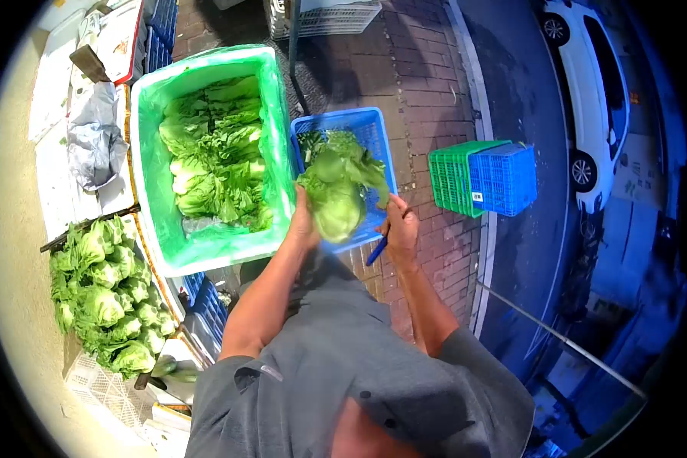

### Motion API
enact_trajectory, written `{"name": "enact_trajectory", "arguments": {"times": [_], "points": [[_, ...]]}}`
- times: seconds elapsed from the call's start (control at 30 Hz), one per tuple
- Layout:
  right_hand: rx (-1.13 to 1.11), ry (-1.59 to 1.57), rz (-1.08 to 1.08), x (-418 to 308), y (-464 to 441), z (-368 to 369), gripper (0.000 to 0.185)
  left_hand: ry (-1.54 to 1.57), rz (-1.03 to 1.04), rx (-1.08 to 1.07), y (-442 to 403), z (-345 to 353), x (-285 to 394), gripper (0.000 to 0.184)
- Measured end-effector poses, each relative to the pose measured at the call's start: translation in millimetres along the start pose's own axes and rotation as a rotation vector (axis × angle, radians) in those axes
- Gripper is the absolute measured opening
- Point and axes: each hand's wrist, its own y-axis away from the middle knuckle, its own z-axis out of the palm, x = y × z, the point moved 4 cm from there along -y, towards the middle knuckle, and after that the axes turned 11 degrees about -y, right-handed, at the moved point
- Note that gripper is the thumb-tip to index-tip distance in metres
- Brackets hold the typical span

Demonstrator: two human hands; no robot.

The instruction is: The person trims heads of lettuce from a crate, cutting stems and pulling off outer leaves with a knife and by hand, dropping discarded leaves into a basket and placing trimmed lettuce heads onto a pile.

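Observation:
A leafy green head of lettuce (336,210) is held over the blue crate (378,137), between my two hands. My left hand (303,221) is wrapped round its left side. On the right, my right hand (401,225) is closed on a knife with a blue handle (376,251) and is beside an outer leaf. More greens show in the blue crate beneath the lettuce. Just left of that crate, a large box lined with green plastic (151,183) holds rows of leafy heads (217,160).
Piled lettuces (111,294) stand at the lower left, below a grey plastic bag (95,145). Green and blue crates (504,179) rest on the brick pavement (435,252) by the road. A white car (599,91) is parked beyond. A pole (565,340) crosses the lower right.

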Motion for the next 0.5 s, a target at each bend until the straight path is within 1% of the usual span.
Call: {"name": "enact_trajectory", "arguments": {"times": [0.03, 0.07, 0.1, 0.17, 0.27, 0.3, 0.4, 0.47, 0.5], "points": [[0.123, 0.147, 0.031, -1.6, -1.1, -2.0, 0.032, -0.048, -0.026, 0.025, -2.7, -6.3, -3.8, 0.086], [0.091, 0.260, -0.013, 1.1, -1.5, -4.8, 0.031, -0.097, -0.053, 0.049, -4.8, -11.9, -6.9, 0.084], [0.059, 0.374, -0.058, 9.9, -1.7, -13.4, 0.029, 0.005, -0.088, 0.041, -4.3, -12.3, -7.9, 0.070], [0.024, 0.544, -0.144, 34.9, -2.3, -23.8, 0.024, -0.041, -0.088, 0.088, -7.9, -20.2, -11.1, 0.060], [-0.128, 0.741, -0.106, 35.7, 4.3, -1.8, 0.025, -0.087, -0.090, 0.130, -11.0, -30.6, -18.3, 0.048], [-0.135, 0.708, -0.068, 22.6, 8.0, 14.6, 0.027, -0.099, -0.087, 0.138, -12.0, -32.1, -18.6, 0.045], [-0.066, 0.795, 0.060, 35.3, -3.1, 17.1, 0.028, -0.067, -0.058, 0.172, -7.8, -35.4, -17.3, 0.044], [-0.107, 0.721, 0.025, 62.9, -12.1, 9.0, 0.028, -0.047, -0.063, 0.164, -2.8, -37.4, -16.2, 0.052], [-0.130, 0.684, 0.009, 65.2, -13.1, 14.3, 0.029, -0.021, -0.078, 0.159, 2.2, -33.7, -12.3, 0.055]]}}
